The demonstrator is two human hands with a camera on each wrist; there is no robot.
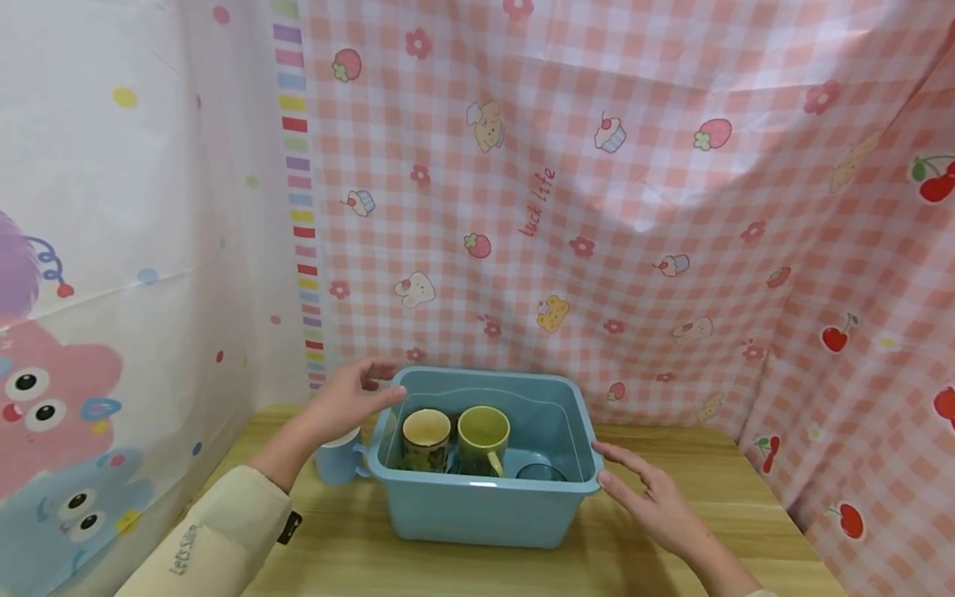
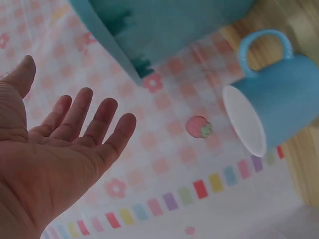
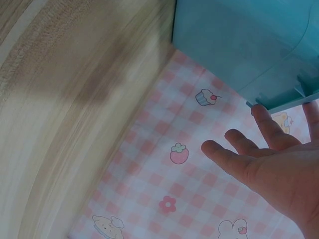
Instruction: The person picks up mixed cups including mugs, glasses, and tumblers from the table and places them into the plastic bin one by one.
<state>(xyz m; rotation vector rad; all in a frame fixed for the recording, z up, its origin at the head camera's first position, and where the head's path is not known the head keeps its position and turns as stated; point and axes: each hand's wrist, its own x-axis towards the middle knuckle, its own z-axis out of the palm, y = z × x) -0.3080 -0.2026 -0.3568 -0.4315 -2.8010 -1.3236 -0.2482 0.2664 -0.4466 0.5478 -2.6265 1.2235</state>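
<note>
A blue plastic bin [image 1: 488, 507] stands on the table. Inside it are a cream cup with a dark pattern [image 1: 426, 444], an olive-green mug [image 1: 483, 431] and a dark round glass-like piece [image 1: 541, 473] on the floor of the bin. My left hand [image 1: 356, 400] hovers at the bin's left rim, fingers spread and apart from it in the left wrist view [image 2: 65, 149]. My right hand [image 1: 652, 502] is at the right rim, index fingertip and thumb at its edge, the other fingers extended below it. A light-blue mug [image 2: 284, 104] with a white inside stands left of the bin, beneath my left forearm.
The wooden table [image 1: 694, 481] extends to both sides of the bin. A pink checked cloth [image 1: 634, 199] hangs close behind it, and a white printed cloth [image 1: 142, 215] hangs on the left.
</note>
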